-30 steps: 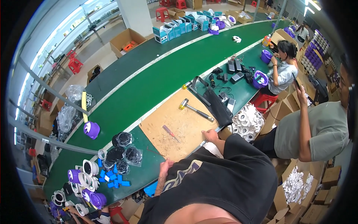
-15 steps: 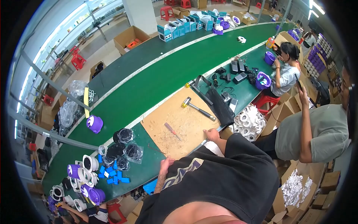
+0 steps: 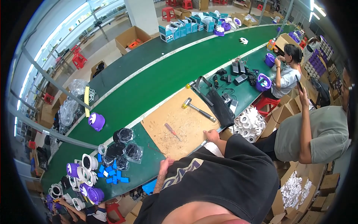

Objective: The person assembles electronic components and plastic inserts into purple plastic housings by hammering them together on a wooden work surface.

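A brown board lies on the green table in front of me, dusted with small scraps. My left hand rests at the table's near edge by the board's lower left corner, fingers loosely extended. At the board's near right edge, my right hand lies with its thumb apart from the fingers. Neither hand visibly holds anything. A screwdriver with a reddish handle lies on the board between them. Farther off is a hammer with a dark grip. Another hammer lies across the board's far right corner beside a black pouch.
Bagged black round parts, blue blocks and purple tubs crowd the table's left. A green conveyor runs beyond, carrying a purple tub. Black adapters lie right, near a seated co-worker. Another person stands close right.
My hands and the tools on the board stay in place. The view has shifted very slightly. A person far back at the right has changed posture.
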The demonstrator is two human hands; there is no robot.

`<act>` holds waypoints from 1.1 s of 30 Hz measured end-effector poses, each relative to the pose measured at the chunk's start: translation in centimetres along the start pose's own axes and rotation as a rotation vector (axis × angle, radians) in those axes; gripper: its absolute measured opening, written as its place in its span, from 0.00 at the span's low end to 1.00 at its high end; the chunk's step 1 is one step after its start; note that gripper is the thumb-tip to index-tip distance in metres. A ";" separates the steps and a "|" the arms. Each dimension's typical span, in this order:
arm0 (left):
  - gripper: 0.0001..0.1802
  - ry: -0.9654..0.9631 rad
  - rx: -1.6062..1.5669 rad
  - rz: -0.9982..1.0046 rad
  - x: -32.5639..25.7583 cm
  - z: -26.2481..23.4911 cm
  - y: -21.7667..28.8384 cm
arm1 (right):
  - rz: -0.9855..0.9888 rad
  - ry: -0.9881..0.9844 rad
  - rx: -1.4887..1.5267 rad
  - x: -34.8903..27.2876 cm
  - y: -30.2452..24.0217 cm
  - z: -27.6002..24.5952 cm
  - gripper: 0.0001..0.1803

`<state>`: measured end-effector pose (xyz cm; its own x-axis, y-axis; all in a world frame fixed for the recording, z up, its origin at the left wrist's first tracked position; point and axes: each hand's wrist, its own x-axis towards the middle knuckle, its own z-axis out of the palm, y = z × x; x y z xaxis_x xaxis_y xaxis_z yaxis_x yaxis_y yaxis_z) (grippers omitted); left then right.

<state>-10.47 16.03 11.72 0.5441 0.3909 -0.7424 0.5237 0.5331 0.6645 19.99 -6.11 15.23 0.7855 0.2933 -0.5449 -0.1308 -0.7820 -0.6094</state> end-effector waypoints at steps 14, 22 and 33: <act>0.23 0.018 -0.042 0.078 0.2 -1.1 -2.1 | -0.105 -0.012 -0.016 0.6 1.6 1.7 0.30; 0.24 0.004 -0.037 0.133 -0.3 -0.5 -1.0 | -0.048 -0.024 0.009 -0.2 0.1 0.6 0.28; 0.24 0.014 -0.058 0.091 -0.1 -0.5 -0.8 | -0.060 0.011 0.050 1.1 1.2 1.5 0.26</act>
<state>-11.28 15.93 11.26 0.5780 0.4502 -0.6806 0.4336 0.5372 0.7235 19.76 -5.87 13.06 0.7996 0.3323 -0.5002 -0.1132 -0.7347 -0.6689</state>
